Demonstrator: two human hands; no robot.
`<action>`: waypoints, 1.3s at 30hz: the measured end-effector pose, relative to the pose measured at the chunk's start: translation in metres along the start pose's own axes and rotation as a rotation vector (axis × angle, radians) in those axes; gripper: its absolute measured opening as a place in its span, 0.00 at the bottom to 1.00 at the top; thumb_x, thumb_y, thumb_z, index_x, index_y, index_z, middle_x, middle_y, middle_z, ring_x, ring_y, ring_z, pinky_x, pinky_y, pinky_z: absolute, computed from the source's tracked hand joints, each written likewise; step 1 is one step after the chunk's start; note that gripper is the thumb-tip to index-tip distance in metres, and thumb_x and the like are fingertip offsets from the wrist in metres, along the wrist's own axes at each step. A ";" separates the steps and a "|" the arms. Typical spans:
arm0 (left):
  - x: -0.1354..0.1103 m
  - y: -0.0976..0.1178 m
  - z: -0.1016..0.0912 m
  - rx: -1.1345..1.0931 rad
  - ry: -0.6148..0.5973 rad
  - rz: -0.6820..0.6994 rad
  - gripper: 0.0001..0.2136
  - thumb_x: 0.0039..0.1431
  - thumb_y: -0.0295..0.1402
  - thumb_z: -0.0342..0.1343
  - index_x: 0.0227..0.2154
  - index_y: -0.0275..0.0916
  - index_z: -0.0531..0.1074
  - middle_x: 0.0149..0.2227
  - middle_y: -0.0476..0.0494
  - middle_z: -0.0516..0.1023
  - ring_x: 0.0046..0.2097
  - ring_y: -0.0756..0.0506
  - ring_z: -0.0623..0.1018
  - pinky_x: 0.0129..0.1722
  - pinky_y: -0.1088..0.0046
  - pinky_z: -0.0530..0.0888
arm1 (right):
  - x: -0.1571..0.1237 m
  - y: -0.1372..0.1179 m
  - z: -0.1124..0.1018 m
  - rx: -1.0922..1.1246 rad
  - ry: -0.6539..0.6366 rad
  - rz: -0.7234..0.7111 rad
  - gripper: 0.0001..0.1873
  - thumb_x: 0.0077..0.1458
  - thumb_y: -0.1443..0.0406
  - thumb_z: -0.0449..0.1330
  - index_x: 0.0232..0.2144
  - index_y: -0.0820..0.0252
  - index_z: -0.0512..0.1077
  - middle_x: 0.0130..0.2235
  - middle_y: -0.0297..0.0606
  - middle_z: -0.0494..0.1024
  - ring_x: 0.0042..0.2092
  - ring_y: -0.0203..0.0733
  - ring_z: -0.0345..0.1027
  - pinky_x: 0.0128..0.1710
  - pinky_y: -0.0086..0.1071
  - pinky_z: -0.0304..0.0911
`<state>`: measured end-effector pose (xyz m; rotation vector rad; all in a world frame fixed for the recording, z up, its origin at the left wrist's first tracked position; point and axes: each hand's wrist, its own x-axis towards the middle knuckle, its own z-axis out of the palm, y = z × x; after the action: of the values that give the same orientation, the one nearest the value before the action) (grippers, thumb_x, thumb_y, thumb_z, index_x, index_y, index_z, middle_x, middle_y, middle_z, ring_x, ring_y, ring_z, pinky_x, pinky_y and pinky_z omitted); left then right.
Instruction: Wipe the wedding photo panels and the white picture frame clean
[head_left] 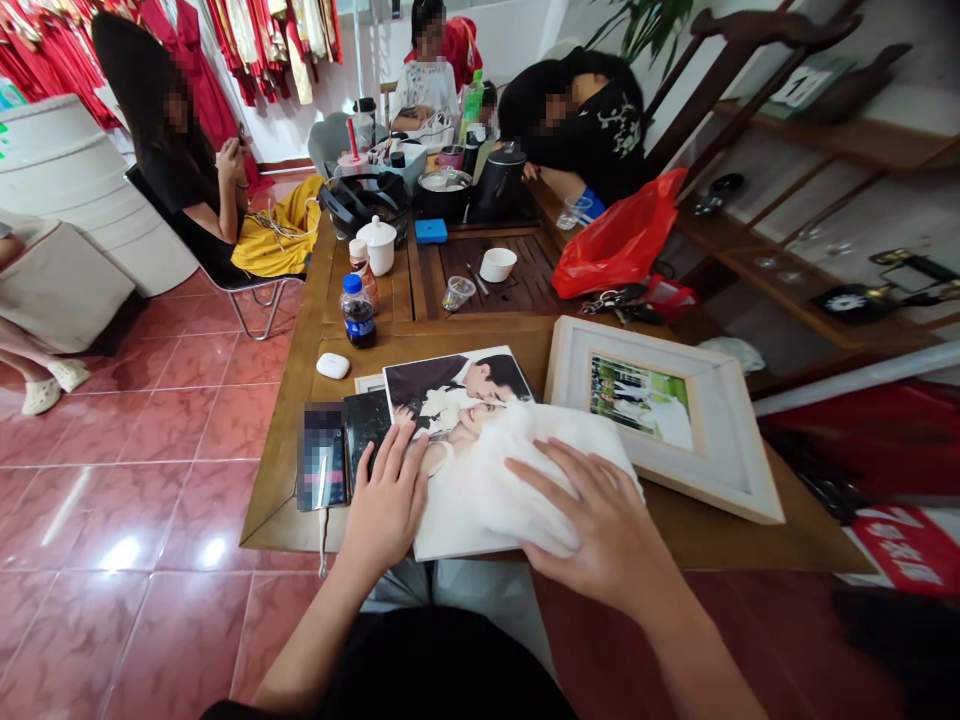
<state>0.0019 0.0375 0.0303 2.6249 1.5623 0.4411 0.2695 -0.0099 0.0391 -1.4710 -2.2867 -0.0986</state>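
I am resting my left hand (382, 495) and my right hand (592, 520) on a wedding photo print (457, 440), which is lying at the near edge of the wooden table (480, 345). Its long axis is running across in front of me, rising slightly to the right, and the couple's heads are pointing right. My left fingers (390, 450) are spreading forward over the print's left part, pressing without gripping. My right fingers (544, 480) are stretching leftward, flat across the white veil and holding nothing. Both forearms are reaching forward from my body. A black case (367, 425) is lying just left of the print, and a white picture frame (720, 430) is lying just right of it.
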 end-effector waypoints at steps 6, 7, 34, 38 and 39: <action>0.000 0.000 0.001 0.006 -0.012 0.006 0.23 0.75 0.34 0.39 0.70 0.41 0.56 0.73 0.42 0.58 0.73 0.43 0.57 0.70 0.55 0.58 | 0.006 0.002 0.000 -0.033 0.028 0.010 0.35 0.57 0.56 0.60 0.66 0.50 0.61 0.64 0.53 0.66 0.65 0.65 0.60 0.60 0.60 0.55; 0.000 0.000 0.000 0.010 -0.013 0.009 0.23 0.75 0.34 0.39 0.70 0.41 0.56 0.72 0.42 0.58 0.73 0.43 0.57 0.70 0.55 0.58 | 0.010 -0.002 0.002 -0.029 0.025 0.007 0.36 0.57 0.56 0.61 0.66 0.50 0.61 0.64 0.53 0.66 0.65 0.65 0.59 0.60 0.60 0.54; 0.000 -0.002 0.001 -0.003 -0.002 0.017 0.23 0.75 0.33 0.39 0.70 0.41 0.55 0.73 0.42 0.58 0.73 0.43 0.57 0.70 0.57 0.56 | 0.059 -0.004 0.017 -0.035 -0.001 0.024 0.33 0.61 0.52 0.58 0.65 0.54 0.64 0.64 0.55 0.67 0.66 0.63 0.59 0.61 0.59 0.52; -0.001 -0.003 0.001 -0.022 -0.019 0.029 0.23 0.75 0.34 0.38 0.68 0.38 0.58 0.73 0.41 0.56 0.74 0.41 0.55 0.70 0.55 0.56 | 0.062 -0.018 0.019 0.016 -0.061 -0.077 0.37 0.56 0.53 0.62 0.66 0.52 0.64 0.66 0.53 0.65 0.67 0.62 0.56 0.64 0.59 0.48; -0.001 -0.003 0.001 -0.026 -0.022 0.030 0.23 0.75 0.34 0.38 0.68 0.37 0.58 0.73 0.41 0.56 0.74 0.41 0.54 0.70 0.55 0.56 | 0.062 -0.017 0.019 0.021 -0.068 -0.089 0.37 0.56 0.53 0.62 0.66 0.51 0.64 0.66 0.52 0.65 0.67 0.62 0.56 0.64 0.59 0.48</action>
<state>-0.0008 0.0380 0.0288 2.6277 1.5028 0.4290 0.2262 0.0413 0.0481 -1.3826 -2.4003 -0.0502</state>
